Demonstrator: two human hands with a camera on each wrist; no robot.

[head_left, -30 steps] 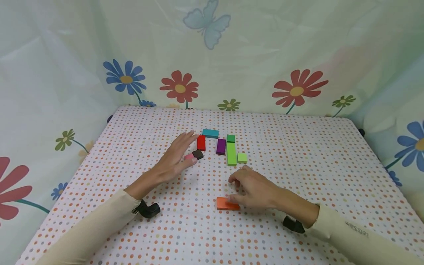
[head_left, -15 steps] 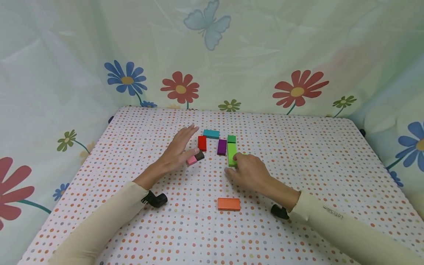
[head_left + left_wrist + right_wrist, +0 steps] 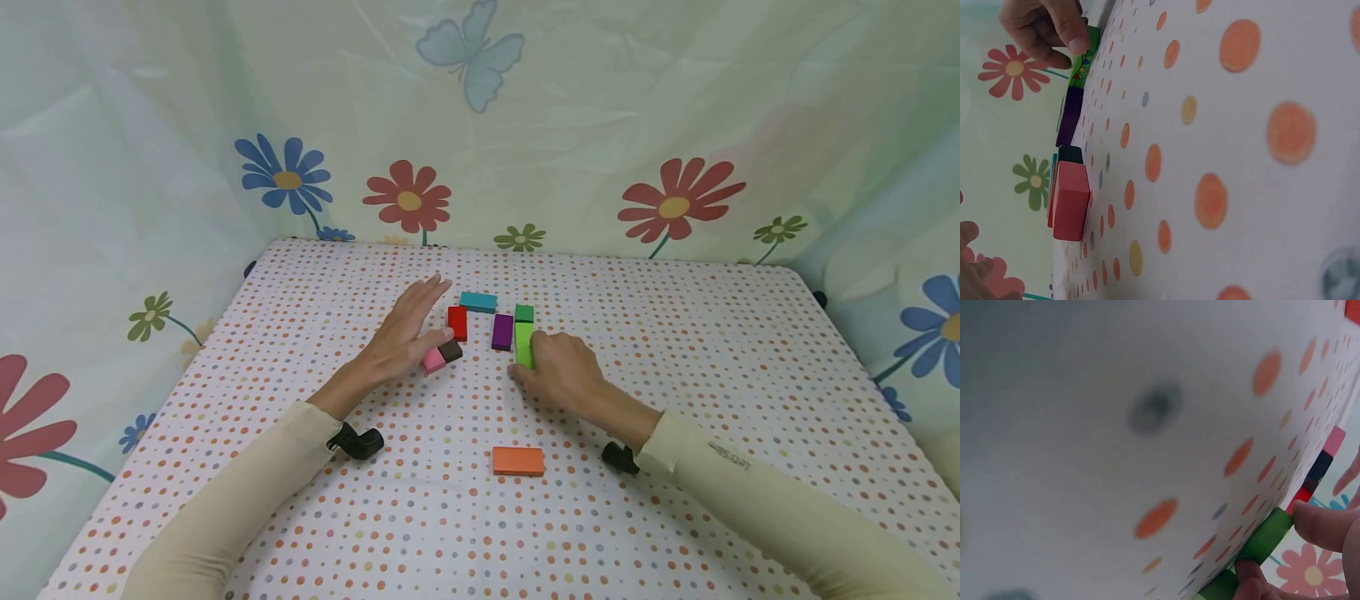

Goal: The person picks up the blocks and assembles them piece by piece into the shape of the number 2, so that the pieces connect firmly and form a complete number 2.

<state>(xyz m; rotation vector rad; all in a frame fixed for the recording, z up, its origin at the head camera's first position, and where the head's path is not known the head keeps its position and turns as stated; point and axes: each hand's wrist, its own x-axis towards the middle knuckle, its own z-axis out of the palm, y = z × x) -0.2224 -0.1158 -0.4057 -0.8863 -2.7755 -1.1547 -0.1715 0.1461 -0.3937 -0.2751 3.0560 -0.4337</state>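
My right hand (image 3: 562, 371) pinches the long light green block (image 3: 523, 346) with thumb and fingers; in the right wrist view the thumb (image 3: 1319, 525) is at its side. A small dark green block (image 3: 524, 313) sits against its far end, and a purple block (image 3: 502, 332) lies just left. The small light green block (image 3: 1219, 586) is partly hidden by the fingers. My left hand (image 3: 401, 333) has its fingers straight, the thumb close to the black block (image 3: 450, 351). A pink block (image 3: 433, 360) touches the black one; a red block (image 3: 457, 323) lies beyond.
A teal block (image 3: 478, 302) lies behind the red one. Nearer the front is an orange block (image 3: 517, 461). Dotted cloth (image 3: 420, 533) covers the table, and a flowered curtain (image 3: 570, 125) hangs along its back and sides.
My right hand has moved from beside the orange block away to the long light green block and taken hold of it. The left hand has shifted slightly forward.
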